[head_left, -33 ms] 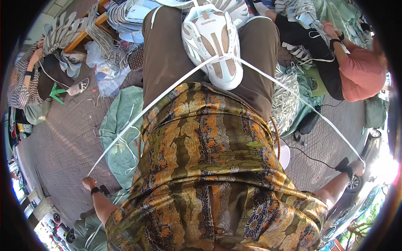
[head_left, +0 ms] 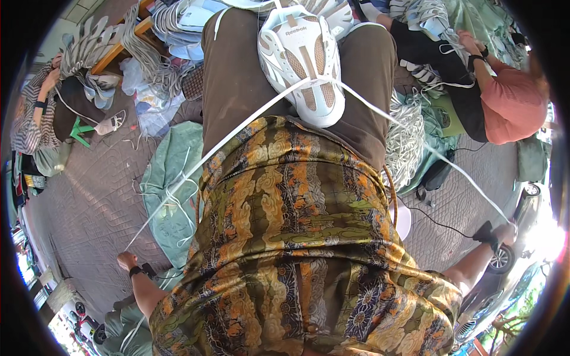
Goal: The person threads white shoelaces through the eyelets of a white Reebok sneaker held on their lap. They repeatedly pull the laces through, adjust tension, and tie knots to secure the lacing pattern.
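A white shoe upper (head_left: 300,47) with tan mesh panels lies between my thighs, its toe toward me. A long white shoelace (head_left: 237,128) passes through the eyelets near the toe, and its two ends stretch out to either side. At the far lower left my left hand (head_left: 126,260) is closed around one end. On the right, against bright glare, my right hand (head_left: 506,233) grips the other end, its fingers partly washed out. Both arms are spread wide. Further white uppers (head_left: 335,18) lie just beyond the shoe.
Loose white laces (head_left: 405,145) are heaped by my right leg. A green sack (head_left: 172,196) lies on the paving (head_left: 89,196) at left. Bundled uppers (head_left: 178,29) are stacked beyond my left knee. Co-workers sit at far left and right. A parked car (head_left: 504,261) stands behind my right hand.
The lace to my right hand hangs a little slacker, and that hand has shifted very slightly. The shoe upper and my left hand have stayed in place.
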Tool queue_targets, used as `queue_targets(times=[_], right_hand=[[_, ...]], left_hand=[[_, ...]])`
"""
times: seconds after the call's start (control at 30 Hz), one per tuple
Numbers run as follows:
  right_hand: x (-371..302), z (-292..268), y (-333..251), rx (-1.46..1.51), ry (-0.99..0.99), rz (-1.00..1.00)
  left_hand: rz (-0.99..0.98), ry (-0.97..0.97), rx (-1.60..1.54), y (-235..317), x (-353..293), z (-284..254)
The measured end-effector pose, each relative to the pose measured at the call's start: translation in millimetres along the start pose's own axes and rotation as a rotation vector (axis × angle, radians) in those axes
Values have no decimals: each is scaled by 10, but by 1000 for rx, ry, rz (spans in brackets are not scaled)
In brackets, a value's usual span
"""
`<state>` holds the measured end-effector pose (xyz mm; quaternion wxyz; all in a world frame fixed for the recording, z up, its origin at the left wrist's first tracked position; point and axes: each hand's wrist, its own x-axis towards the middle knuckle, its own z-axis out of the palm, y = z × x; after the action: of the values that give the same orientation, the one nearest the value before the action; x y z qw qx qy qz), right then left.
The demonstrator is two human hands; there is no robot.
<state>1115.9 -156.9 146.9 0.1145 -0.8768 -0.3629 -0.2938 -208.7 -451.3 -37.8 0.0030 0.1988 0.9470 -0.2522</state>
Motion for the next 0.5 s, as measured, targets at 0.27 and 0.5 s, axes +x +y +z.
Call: queue_targets(times=[0.27, 0.5], right_hand=[[-1002, -445, -3531, 1192, -281, -123], [-1927, -586, -5288, 1583, -987, -587]], left_hand=[[-222, -90, -85, 405, -195, 38], [-420, 203, -638, 279, -158, -209]])
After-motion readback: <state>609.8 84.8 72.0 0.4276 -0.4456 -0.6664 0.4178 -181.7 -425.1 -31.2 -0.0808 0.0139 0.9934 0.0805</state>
